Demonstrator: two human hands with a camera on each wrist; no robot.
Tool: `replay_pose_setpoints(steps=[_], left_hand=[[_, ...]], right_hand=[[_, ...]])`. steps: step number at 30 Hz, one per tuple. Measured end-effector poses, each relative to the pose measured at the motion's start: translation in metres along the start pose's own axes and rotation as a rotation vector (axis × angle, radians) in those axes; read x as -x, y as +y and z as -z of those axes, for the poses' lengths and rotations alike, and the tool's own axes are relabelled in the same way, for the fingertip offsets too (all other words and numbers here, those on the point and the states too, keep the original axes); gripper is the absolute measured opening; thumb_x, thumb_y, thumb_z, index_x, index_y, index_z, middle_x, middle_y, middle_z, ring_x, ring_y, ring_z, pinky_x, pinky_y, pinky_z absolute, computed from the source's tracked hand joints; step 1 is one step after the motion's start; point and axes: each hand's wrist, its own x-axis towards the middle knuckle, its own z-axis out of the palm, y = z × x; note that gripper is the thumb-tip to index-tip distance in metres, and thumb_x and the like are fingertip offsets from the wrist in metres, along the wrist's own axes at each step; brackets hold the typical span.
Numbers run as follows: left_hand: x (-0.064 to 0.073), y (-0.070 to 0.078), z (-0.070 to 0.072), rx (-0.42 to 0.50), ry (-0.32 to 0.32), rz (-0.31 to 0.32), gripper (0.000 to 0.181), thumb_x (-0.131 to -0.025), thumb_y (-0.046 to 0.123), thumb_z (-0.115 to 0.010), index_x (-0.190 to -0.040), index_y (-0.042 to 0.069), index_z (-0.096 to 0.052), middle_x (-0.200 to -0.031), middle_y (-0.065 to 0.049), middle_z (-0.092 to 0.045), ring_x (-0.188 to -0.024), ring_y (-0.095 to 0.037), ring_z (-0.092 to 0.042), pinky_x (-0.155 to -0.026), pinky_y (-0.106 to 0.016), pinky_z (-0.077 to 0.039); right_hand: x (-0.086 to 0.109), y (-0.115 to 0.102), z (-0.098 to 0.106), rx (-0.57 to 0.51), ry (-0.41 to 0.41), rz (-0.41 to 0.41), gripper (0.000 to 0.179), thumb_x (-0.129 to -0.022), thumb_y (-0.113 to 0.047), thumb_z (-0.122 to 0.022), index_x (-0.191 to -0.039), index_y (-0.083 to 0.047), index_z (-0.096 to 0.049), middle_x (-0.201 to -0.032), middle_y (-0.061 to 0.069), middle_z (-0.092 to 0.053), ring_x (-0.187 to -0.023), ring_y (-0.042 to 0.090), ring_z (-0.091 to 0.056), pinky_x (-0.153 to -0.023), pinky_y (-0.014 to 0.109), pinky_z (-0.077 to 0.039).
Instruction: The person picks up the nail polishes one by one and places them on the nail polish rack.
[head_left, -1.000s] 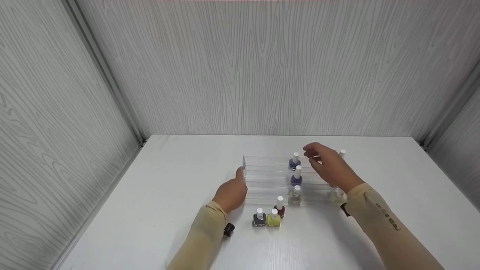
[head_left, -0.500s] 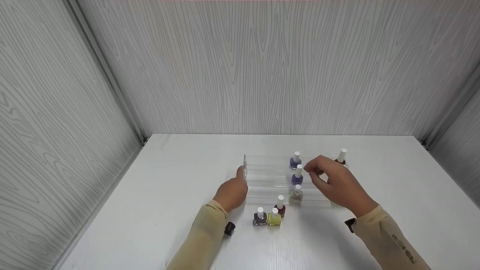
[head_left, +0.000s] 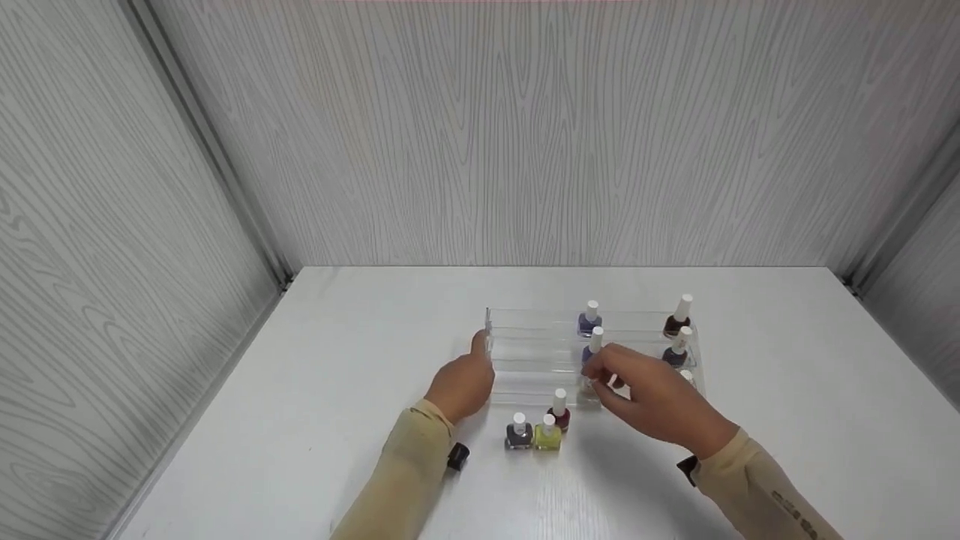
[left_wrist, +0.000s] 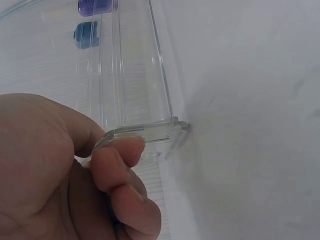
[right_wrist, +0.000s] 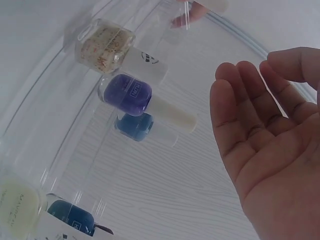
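- Currently pinching the left end of a clear tiered rack (head_left: 525, 365) between thumb and curled fingers, with the left hand (head_left: 460, 386).
- Poised over the front rows of the rack, near its middle, with the right hand (head_left: 656, 394): released, fingers loosely bent, apart from the nearest caps in the right wrist view.
- Close to those fingertips, standing in the rack in a line from front to back: a clear flecked nail polish bottle (right_wrist: 102, 47), a purple nail polish bottle (right_wrist: 127, 95) and a blue nail polish bottle (right_wrist: 134, 126), all with tall white caps.
- Farther right in the rack, likewise from front to back: a pale yellow nail polish bottle (right_wrist: 20, 207), mostly hidden behind the right hand from above, a dark teal nail polish bottle (right_wrist: 72, 215) and a dark reddish-brown nail polish bottle (head_left: 677, 327).
- Before the rack, upright on the white table (head_left: 337, 360): a dark grey nail polish bottle (head_left: 519, 436), a bright yellow nail polish bottle (head_left: 547, 438) just beside it, and a dark red nail polish bottle (head_left: 559, 418) just behind the yellow; impossible to tell whether touching.
- Over both forearms, beige sleeves (head_left: 397, 472), with dark lettering along the right.
- Behind the table, a grey wood-grain panel (head_left: 480, 135).
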Motion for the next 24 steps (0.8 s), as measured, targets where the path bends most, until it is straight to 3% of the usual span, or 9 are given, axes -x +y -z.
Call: replay_pose_setpoints(steps=[5, 9, 12, 18, 24], left_hand=[[0.003, 0.000, 0.001, 0.008, 0.011, -0.021, 0.053, -0.108, 0.010, -0.047, -0.152, -0.013, -0.028, -0.074, -0.016, -0.069, -0.058, -0.024, -0.066, -0.056, -0.040, -0.055], [0.005, -0.003, 0.003, 0.015, 0.008, -0.018, 0.054, -0.108, 0.010, -0.047, -0.152, -0.013, -0.027, -0.075, -0.016, -0.070, -0.058, -0.024, -0.067, -0.057, -0.040, -0.055], [0.006, -0.004, 0.003, 0.022, 0.007, -0.008, 0.054, -0.108, 0.010, -0.047, -0.152, -0.013, -0.027, -0.076, -0.017, -0.070, -0.061, -0.026, -0.068, -0.059, -0.042, -0.056], [0.009, -0.006, 0.006, 0.011, -0.002, 0.005, 0.055, -0.108, 0.010, -0.047, -0.153, -0.014, -0.026, -0.081, -0.019, -0.072, -0.066, -0.028, -0.070, -0.063, -0.044, -0.057], [0.012, -0.005, 0.008, -0.001, -0.020, 0.006, 0.058, -0.105, 0.008, -0.052, -0.152, -0.015, -0.027, -0.075, -0.017, -0.069, -0.057, -0.023, -0.063, -0.057, -0.041, -0.055]], right_hand=[[0.001, -0.002, -0.010, 0.066, -0.044, -0.052, 0.029, -0.092, -0.005, -0.076, -0.117, -0.016, -0.065, -0.111, -0.005, -0.067, -0.099, 0.011, -0.069, -0.083, 0.034, -0.058], [0.000, -0.006, -0.018, 0.067, -0.122, -0.082, 0.051, -0.095, -0.008, -0.072, -0.144, -0.014, -0.056, -0.136, 0.003, -0.062, -0.120, 0.023, -0.066, -0.092, 0.040, -0.057], [-0.001, -0.008, -0.023, 0.046, -0.179, -0.057, 0.063, -0.096, -0.007, -0.071, -0.154, -0.016, -0.048, -0.148, 0.005, -0.055, -0.129, 0.026, -0.061, -0.096, 0.042, -0.055], [-0.001, -0.009, -0.031, 0.035, -0.253, 0.053, 0.062, -0.096, -0.006, -0.070, -0.154, -0.014, -0.048, -0.154, 0.004, -0.049, -0.135, 0.023, -0.056, -0.102, 0.039, -0.052], [-0.001, -0.009, -0.038, 0.027, -0.269, 0.062, 0.052, -0.096, -0.006, -0.069, -0.145, -0.012, -0.056, -0.141, 0.001, -0.057, -0.122, 0.019, -0.063, -0.098, 0.036, -0.054]])
